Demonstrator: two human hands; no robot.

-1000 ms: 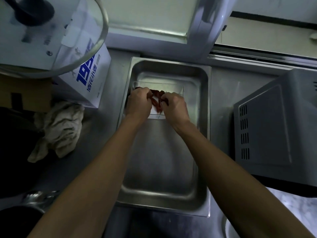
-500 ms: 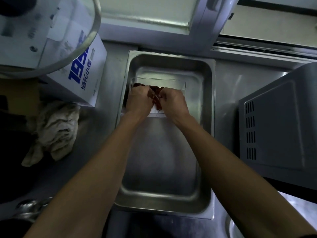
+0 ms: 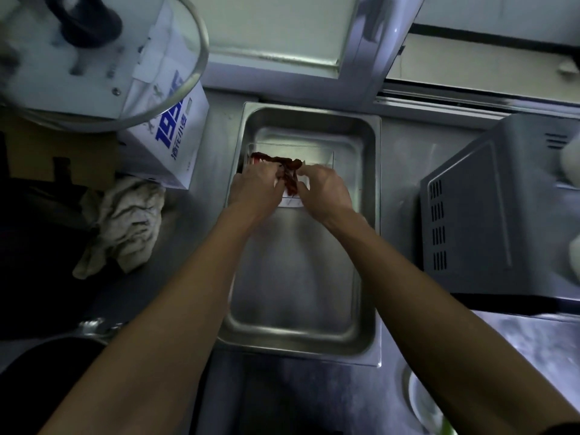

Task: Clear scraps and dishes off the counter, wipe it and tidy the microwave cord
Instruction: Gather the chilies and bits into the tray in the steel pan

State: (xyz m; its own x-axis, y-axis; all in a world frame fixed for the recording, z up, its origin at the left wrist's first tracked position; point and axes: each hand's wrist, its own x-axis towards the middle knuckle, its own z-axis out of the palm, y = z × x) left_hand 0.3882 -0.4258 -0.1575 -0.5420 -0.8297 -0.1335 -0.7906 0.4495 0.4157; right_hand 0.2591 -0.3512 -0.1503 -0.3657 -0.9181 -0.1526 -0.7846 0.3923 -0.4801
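Sitting under both hands, steel pan (image 3: 361,215) catches mess; clear tub (image 3: 317,153) lies just past fingertips. L hand (image 3: 255,189) & R hand (image 3: 326,193) curl, pinching red scraps (image 3: 287,171) between them, prob. to bunch for tossing.

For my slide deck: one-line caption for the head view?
Both hands, left and right, gather reddish scraps inside a steel pan beside the microwave.

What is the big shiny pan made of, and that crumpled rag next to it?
The deep rectangular silver pan looks like brushed stainless steel: grey, dully reflective, with rounded pressed corners. The crumpled off-white rag looks like soft woven cloth, probably cotton: it lies in limp folds and looks matte and stained.
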